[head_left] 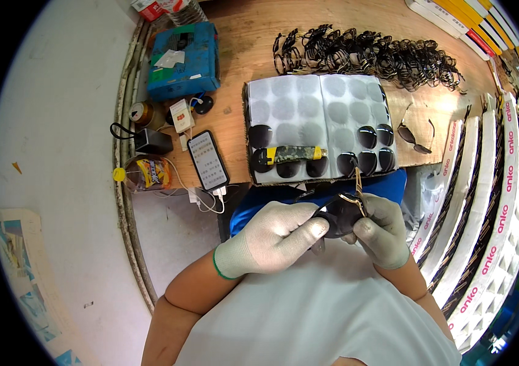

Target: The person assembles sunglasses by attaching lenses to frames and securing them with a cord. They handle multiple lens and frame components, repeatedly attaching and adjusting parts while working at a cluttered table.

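Observation:
In front of my chest, both gloved hands hold a pair of sunglasses (pixel 341 217) with dark lenses and a gold-trimmed frame. My left hand (pixel 272 236) pinches one side, its thumb pressed on a dark lens. My right hand (pixel 384 232) grips the other side near the hinge, with a gold temple arm sticking up beside it. Just beyond lies a shallow box (pixel 322 128) covered in white paper with rows of round pockets. Several dark lenses (pixel 366 136) rest along its near rows. Across them sits a cutter (pixel 290 155) with a yellow and camouflage-patterned handle.
A heap of glasses frames (pixel 369 52) lies at the back, and a single pair of sunglasses (pixel 415 131) to the right. At left are a phone (pixel 208 161), a black cube (pixel 153 141) and a blue box (pixel 184 60). White racks (pixel 476 207) line the right side.

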A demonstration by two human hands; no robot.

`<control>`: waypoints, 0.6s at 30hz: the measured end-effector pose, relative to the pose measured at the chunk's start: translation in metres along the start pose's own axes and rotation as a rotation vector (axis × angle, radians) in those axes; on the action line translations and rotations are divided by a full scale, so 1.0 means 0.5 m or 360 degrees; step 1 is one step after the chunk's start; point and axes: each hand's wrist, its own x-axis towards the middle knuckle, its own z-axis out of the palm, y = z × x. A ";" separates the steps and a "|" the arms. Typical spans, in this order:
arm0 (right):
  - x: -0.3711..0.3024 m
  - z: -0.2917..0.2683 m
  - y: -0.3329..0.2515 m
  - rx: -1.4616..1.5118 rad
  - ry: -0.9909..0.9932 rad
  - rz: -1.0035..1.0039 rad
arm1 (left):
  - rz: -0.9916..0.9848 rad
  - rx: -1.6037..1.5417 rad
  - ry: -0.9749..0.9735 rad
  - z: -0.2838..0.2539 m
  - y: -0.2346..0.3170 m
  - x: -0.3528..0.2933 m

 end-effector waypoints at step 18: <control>0.021 0.008 -0.021 0.0162 0.0068 0.0161 | -0.0117 -0.0142 0.0194 0.018 -0.010 0.009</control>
